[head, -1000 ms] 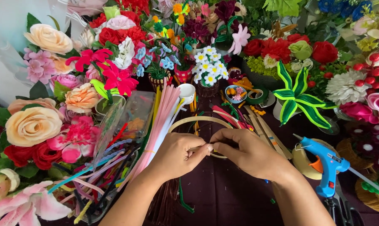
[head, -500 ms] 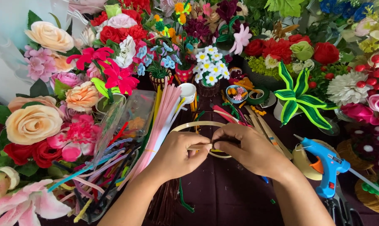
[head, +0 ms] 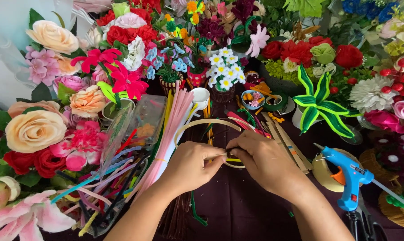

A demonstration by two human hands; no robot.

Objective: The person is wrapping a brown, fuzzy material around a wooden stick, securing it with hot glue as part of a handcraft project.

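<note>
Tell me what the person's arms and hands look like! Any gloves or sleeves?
No gloves and no sleeves in view. The left hand and right hand are bare, and both forearms are bare too. No rings, watch or bracelets show.

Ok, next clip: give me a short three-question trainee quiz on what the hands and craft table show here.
1. True or false: both hands meet on the tan hoop.
2. Which side of the right hand is the blue glue gun on? A) its left B) its right
3. What lies just left of the left hand?

Key:
1. True; the fingers pinch its near rim.
2. B.
3. The pink pipe cleaners.
</note>
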